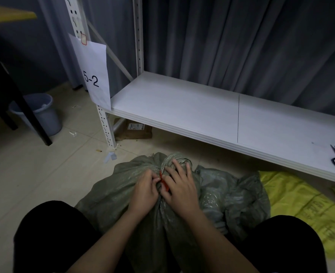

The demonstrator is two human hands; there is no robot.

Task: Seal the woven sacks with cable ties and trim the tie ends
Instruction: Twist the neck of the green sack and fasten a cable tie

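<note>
Hands close together at the sack [135,196] neck: our left hand [144,191] pinches the red tie [163,181], our right hand [179,187] grips the bunched cloth so the loop can cinch.

The green sack [123,196] is showing a coarse woven plastic weave, crinkling and glinting faintly. The red cable tie [163,181] is looking like smooth plastic. The white shelf board [182,107] is reading as smooth and matt, its upright [105,123] as painted metal. The paper label [95,75] is hanging matt; the curtain [241,40] is looking like soft cloth.
</note>
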